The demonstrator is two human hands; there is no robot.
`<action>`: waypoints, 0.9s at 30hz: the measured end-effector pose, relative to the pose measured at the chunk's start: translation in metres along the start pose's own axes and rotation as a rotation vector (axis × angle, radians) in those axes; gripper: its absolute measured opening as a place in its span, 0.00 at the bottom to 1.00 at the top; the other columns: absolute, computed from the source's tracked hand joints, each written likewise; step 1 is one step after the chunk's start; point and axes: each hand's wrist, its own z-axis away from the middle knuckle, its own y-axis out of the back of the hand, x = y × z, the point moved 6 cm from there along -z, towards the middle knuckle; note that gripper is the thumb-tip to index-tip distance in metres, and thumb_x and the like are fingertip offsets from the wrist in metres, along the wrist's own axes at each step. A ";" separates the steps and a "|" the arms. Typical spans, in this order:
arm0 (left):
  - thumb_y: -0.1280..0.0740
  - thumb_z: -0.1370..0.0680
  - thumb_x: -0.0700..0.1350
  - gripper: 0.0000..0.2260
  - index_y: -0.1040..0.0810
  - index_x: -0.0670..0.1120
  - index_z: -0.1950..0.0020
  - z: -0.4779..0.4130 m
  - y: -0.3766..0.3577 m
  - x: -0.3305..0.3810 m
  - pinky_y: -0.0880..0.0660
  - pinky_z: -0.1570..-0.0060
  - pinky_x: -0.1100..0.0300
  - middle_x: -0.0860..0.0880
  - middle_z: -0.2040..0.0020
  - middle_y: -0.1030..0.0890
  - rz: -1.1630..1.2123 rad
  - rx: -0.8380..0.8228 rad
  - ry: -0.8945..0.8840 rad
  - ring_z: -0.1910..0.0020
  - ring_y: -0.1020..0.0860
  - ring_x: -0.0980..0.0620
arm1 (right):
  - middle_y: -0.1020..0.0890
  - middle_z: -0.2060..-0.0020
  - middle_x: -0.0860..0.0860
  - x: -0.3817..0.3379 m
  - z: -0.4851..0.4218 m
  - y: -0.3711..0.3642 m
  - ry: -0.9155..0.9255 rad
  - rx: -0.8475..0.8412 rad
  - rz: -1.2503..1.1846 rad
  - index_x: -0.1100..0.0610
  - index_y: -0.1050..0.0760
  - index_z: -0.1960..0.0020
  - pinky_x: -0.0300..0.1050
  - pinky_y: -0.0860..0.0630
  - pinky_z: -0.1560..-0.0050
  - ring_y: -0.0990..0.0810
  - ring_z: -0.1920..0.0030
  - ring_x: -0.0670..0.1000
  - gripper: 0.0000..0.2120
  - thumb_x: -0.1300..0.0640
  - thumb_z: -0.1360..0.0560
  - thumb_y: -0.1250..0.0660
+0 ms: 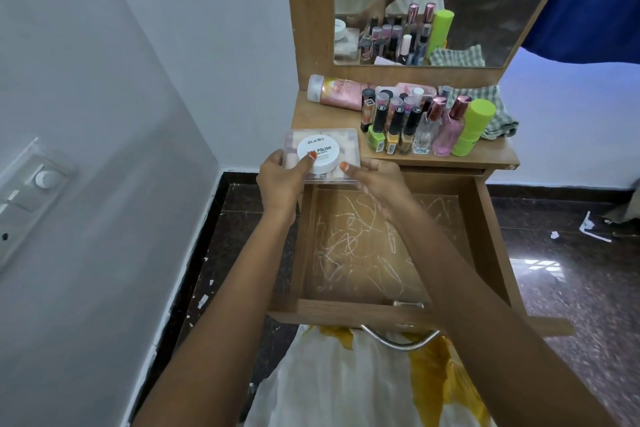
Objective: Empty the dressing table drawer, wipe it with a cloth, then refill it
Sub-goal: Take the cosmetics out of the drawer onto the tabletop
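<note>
The wooden drawer [308,246] is pulled out below me, bare inside, its bottom marked with pale scribbles. Above its far left corner I hold a clear plastic box [341,139] with a round white nail-polish-wipes jar [320,152] on its lid. My left hand [282,180] grips the box's left side, thumb on the jar. My right hand [375,180] grips the right front edge. A checked cloth [498,114] lies at the right of the tabletop [322,114].
Several nail polish and perfume bottles [408,125], a green tube [474,126] and a lying pink bottle [337,92] crowd the tabletop under the mirror [485,3]. A white wall stands close on the left. Paper scraps [588,227] lie on the dark floor.
</note>
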 end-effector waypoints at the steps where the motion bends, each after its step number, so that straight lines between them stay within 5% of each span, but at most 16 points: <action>1: 0.29 0.27 0.43 0.14 0.33 0.52 0.66 0.000 0.000 0.001 0.34 0.75 0.80 0.61 0.65 0.29 0.011 0.006 0.000 0.66 0.28 0.62 | 0.21 0.42 0.59 -0.001 0.002 -0.001 0.025 -0.032 0.070 0.66 0.29 0.37 0.38 0.25 0.51 0.21 0.45 0.52 0.24 0.66 0.31 0.29; 3: 0.30 0.27 0.42 0.16 0.34 0.54 0.67 -0.002 -0.001 -0.001 0.34 0.75 0.80 0.61 0.64 0.29 0.004 0.017 -0.006 0.67 0.30 0.63 | 0.21 0.41 0.58 -0.002 0.003 -0.002 0.091 -0.025 0.217 0.65 0.31 0.35 0.34 0.26 0.58 0.22 0.47 0.50 0.28 0.69 0.33 0.28; 5: 0.30 0.27 0.42 0.05 0.26 0.49 0.59 -0.004 -0.003 -0.004 0.34 0.75 0.80 0.58 0.57 0.28 0.028 0.025 -0.003 0.66 0.32 0.66 | 0.20 0.43 0.59 -0.005 0.002 0.001 0.184 0.066 0.345 0.64 0.31 0.35 0.36 0.24 0.59 0.22 0.50 0.49 0.29 0.69 0.34 0.28; 8: 0.31 0.26 0.44 0.17 0.25 0.38 0.40 -0.006 -0.003 -0.003 0.32 0.72 0.80 0.54 0.51 0.27 -0.001 0.019 -0.076 0.64 0.30 0.67 | 0.21 0.42 0.60 -0.009 -0.004 0.002 0.291 0.175 0.440 0.64 0.29 0.36 0.47 0.21 0.48 0.20 0.47 0.54 0.27 0.66 0.34 0.26; 16: 0.30 0.27 0.44 0.20 0.27 0.45 0.36 -0.017 0.002 -0.013 0.27 0.60 0.71 0.57 0.50 0.22 -0.220 -0.036 -0.200 0.62 0.26 0.69 | 0.22 0.42 0.58 -0.011 -0.014 -0.002 0.388 0.265 0.533 0.62 0.29 0.36 0.54 0.21 0.48 0.20 0.48 0.56 0.25 0.62 0.31 0.28; 22: 0.29 0.28 0.48 0.30 0.34 0.43 0.29 -0.031 0.003 -0.014 0.28 0.37 0.53 0.46 0.33 0.26 -0.282 -0.035 -0.164 0.36 0.27 0.51 | 0.24 0.40 0.56 -0.016 -0.014 -0.007 0.452 0.295 0.591 0.62 0.28 0.37 0.52 0.22 0.47 0.20 0.49 0.55 0.21 0.61 0.28 0.31; 27: 0.31 0.26 0.44 0.27 0.35 0.42 0.30 -0.037 0.000 -0.009 0.32 0.41 0.62 0.45 0.33 0.27 -0.313 -0.026 -0.176 0.35 0.28 0.49 | 0.26 0.37 0.57 -0.016 -0.019 -0.011 0.470 0.290 0.578 0.63 0.32 0.34 0.51 0.23 0.42 0.21 0.45 0.55 0.22 0.63 0.27 0.33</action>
